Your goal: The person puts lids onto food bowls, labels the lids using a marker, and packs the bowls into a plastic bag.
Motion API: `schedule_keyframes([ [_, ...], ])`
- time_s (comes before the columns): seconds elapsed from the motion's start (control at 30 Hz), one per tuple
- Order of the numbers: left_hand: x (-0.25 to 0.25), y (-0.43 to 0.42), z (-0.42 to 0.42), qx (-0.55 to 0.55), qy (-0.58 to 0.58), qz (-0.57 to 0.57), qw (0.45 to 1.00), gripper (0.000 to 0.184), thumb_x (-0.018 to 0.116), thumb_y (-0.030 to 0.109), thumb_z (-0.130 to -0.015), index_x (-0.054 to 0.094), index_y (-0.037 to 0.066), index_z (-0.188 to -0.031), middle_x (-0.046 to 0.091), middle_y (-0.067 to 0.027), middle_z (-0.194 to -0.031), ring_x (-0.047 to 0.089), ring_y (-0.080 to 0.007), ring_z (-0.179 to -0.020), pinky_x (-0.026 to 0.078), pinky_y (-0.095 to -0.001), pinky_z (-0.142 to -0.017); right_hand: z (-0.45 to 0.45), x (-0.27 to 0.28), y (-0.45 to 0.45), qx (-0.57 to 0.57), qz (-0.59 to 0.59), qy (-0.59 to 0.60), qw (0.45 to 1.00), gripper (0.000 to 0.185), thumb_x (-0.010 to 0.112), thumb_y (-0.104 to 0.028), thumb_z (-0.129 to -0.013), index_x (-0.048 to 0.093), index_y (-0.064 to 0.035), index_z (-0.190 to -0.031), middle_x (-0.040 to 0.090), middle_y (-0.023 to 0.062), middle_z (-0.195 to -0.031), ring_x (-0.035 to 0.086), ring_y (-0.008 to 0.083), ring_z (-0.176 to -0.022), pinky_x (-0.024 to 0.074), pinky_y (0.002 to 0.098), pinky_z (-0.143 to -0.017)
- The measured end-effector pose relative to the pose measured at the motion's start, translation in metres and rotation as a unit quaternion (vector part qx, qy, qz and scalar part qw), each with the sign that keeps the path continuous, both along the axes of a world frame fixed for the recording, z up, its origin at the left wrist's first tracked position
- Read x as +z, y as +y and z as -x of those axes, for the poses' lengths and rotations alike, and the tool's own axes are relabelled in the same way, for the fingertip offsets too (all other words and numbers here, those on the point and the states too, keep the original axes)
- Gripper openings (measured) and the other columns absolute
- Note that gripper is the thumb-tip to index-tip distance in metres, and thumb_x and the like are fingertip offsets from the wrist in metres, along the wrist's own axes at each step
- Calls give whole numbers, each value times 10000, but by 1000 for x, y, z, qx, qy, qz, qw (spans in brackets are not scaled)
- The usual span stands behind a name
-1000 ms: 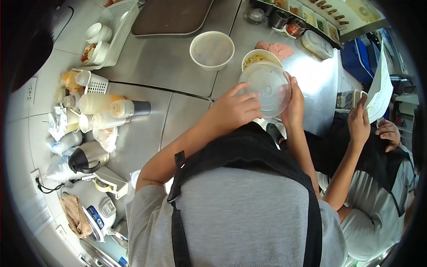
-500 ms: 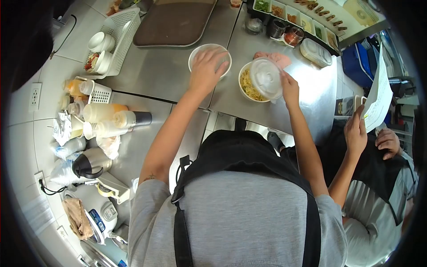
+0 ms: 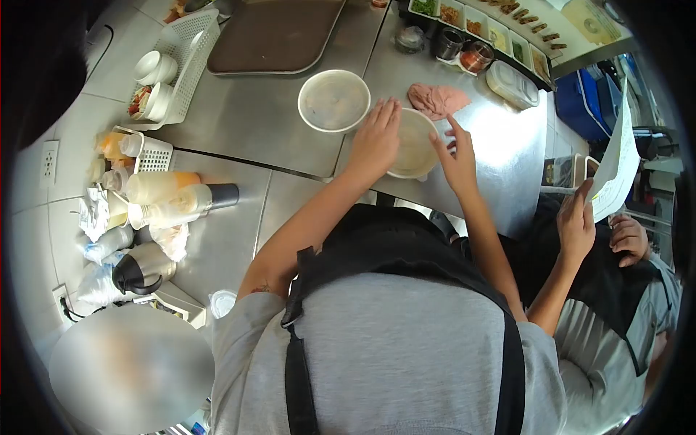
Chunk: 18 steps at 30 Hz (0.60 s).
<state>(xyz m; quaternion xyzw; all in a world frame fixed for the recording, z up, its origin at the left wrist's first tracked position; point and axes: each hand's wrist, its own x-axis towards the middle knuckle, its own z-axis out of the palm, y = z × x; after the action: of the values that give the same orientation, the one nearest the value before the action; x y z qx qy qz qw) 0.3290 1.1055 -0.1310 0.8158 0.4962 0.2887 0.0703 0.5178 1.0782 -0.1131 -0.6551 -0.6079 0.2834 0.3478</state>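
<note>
At upper centre of the frame, a round white bowl with a translucent lid sits between the left hand, flat with straight fingers over its left rim, and the right hand, half-open at its right rim. Neither hand grasps anything; a similar lidded white bowl stands up-left.

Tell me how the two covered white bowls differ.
The left bowl stands free of hands; the right bowl sits between the left hand and right hand. The left bowl shows darker patches through its lid; the right bowl looks more evenly pale. Both are round and white, with translucent lids.
</note>
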Motion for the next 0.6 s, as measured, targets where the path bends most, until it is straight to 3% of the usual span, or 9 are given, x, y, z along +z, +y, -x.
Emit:
schedule_keyframes([
  [0.03, 4, -5, 1, 12, -5, 7, 1000, 531, 533, 79, -790, 429, -57, -1293, 451, -197, -1339, 410, -356, -1261, 331, -414, -1059, 1, 4, -12, -10, 17, -5, 1000, 651, 697, -278, -810, 415, -42, -1347, 556, 142, -1073, 593, 209, -954, 492, 340, -709],
  [0.13, -1, -12, -1, 45, -8, 7, 999, 587, 545, 46, -766, 384, -56, -1321, 426, -206, -1346, 374, -362, -1281, 309, -421, -1068, 10, -3, -47, -6, 147, 140, 979, 833, 759, -202, -752, 275, -31, -1407, 512, 114, -1061, 569, 199, -972, 498, 327, -731],
  [0.23, -2, -17, -4, 60, -10, 5, 998, 624, 557, 36, -751, 355, -61, -1333, 413, -220, -1342, 360, -373, -1283, 298, -424, -1072, 39, 1, -68, -67, 194, 405, 891, 925, 765, -133, -737, 154, -44, -1426, 508, 127, -1093, 570, 192, -936, 502, 326, -755],
  [0.37, 3, -28, -10, 75, -15, 10, 997, 535, 513, 75, -799, 394, -94, -1292, 431, -230, -1329, 388, -372, -1267, 319, -414, -1064, 31, -33, -62, -109, 167, 534, 822, 764, 697, -23, -751, 223, -38, -1351, 503, 123, -1108, 567, 203, -925, 481, 318, -806],
  [0.47, 5, -29, -8, 75, -32, 22, 996, 531, 516, 72, -787, 394, -98, -1275, 447, -217, -1291, 407, -366, -1237, 336, -413, -1044, 28, -34, -60, -135, 180, 538, 812, 639, 666, 4, -759, 322, -24, -1297, 531, 99, -1058, 559, 173, -907, 463, 288, -794],
  [0.6, 4, -34, -4, 55, -34, 24, 998, 557, 535, 59, -760, 380, -90, -1274, 449, -209, -1256, 429, -366, -1190, 360, -418, -1010, -3, -43, -46, -50, 162, 499, 850, 436, 661, -39, -795, 473, -21, -1188, 574, 44, -937, 553, 114, -842, 450, 243, -742],
])
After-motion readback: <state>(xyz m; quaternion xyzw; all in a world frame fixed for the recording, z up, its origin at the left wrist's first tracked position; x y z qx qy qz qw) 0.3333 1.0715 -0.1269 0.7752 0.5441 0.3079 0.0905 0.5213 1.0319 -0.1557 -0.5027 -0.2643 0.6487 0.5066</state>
